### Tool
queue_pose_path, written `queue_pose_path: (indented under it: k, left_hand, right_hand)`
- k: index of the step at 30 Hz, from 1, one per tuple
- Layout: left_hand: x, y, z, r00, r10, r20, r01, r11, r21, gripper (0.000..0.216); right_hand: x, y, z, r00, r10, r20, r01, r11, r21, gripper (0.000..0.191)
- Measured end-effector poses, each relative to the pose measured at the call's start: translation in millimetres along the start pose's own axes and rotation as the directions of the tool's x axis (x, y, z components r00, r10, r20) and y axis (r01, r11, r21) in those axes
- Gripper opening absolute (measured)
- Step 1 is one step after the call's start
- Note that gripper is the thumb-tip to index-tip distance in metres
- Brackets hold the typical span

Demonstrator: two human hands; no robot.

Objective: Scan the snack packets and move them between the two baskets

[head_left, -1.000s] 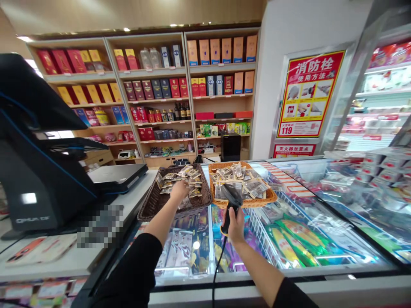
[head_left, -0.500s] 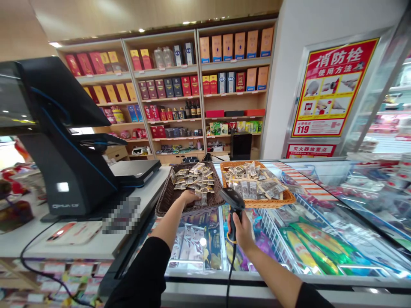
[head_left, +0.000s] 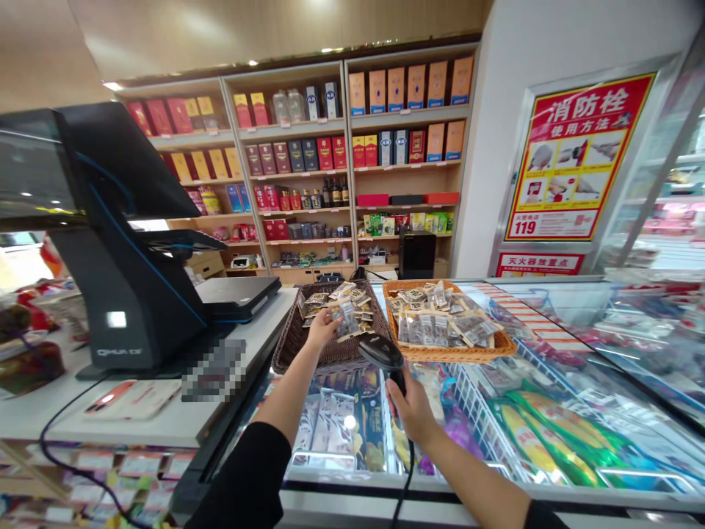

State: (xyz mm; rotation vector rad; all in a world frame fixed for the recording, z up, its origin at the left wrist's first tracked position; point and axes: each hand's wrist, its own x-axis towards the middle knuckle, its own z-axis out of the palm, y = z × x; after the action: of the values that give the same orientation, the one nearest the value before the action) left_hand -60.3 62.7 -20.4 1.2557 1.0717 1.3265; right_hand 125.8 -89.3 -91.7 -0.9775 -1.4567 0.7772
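My left hand [head_left: 324, 326] is over the dark brown wicker basket [head_left: 285, 339], its fingers closed on a small clear packet [head_left: 346, 320] with a label. Several like packets lie heaped in that basket. My right hand [head_left: 412, 402] is wrapped round the handle of a black barcode scanner [head_left: 382, 353], whose head points left toward the brown basket; its cable hangs down. Just beyond the scanner stands an orange wicker basket [head_left: 478, 354] full of similar small packets. Both baskets rest on the glass top of a chest freezer [head_left: 380, 477].
On the left counter stand a black checkout terminal [head_left: 137, 294], a weighing scale [head_left: 242, 291] and a phone [head_left: 132, 400]. Inside the freezer are bagged corn [head_left: 543, 433] and other packs. Shelves [head_left: 297, 175] of boxed goods line the back wall, beside a red poster [head_left: 584, 158].
My left hand has risen from the near part of the brown basket and now lifts a packet. The scanner's head has swung left and lower, toward that basket.
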Motion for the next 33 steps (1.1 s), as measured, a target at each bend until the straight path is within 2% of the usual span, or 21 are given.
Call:
queue_pose_path:
  k: [16, 19, 22, 25, 28, 30, 31, 33]
  left_hand:
    - [0, -2, 0, 0.999, 0.04, -0.031, -0.037, 0.993, 0.112, 0.035]
    - [2, -2, -4, 0.995, 0.074, -0.065, -0.064, 0.986, 0.153, 0.033]
    - [2, 4, 0, 0.995, 0.058, -0.086, -0.046, 0.99, 0.136, 0.034]
    - [3, 15, 23, 0.999, 0.043, 0.009, -0.043, 0.999, 0.001, 0.038]
    - [6, 20, 70, 0.99, 0.056, 0.129, -0.043, 0.994, -0.098, 0.037]
    - [8, 18, 108, 0.989, 0.048, 0.139, -0.049, 0.999, 0.004, 0.038]
    - [8, 16, 126, 0.989, 0.072, 0.128, -0.088, 0.989, 0.12, 0.042]
    - [7, 9, 155, 0.955, 0.215, 0.206, -0.279, 0.885, 0.372, 0.053]
  right_hand:
    - [1, -4, -2, 1.0, 0.017, 0.017, -0.018, 0.999, 0.045, 0.025]
    - [0, -4, -2, 0.999, 0.022, -0.029, -0.02, 0.996, 0.087, 0.028]
    - [4, -1, -8, 0.989, 0.018, -0.145, 0.008, 0.984, 0.176, 0.03]
    - [11, 4, -18, 0.947, -0.006, -0.321, 0.086, 0.968, 0.236, 0.03]
    - [18, 9, -27, 0.894, -0.029, -0.448, 0.161, 0.952, 0.261, 0.029]
    - [22, 12, -33, 0.858, -0.035, -0.513, 0.194, 0.946, 0.26, 0.027]
    - [23, 13, -35, 0.836, -0.042, -0.546, 0.21, 0.945, 0.249, 0.027]
    - [25, 17, -41, 0.797, -0.049, -0.602, 0.226, 0.949, 0.221, 0.028]
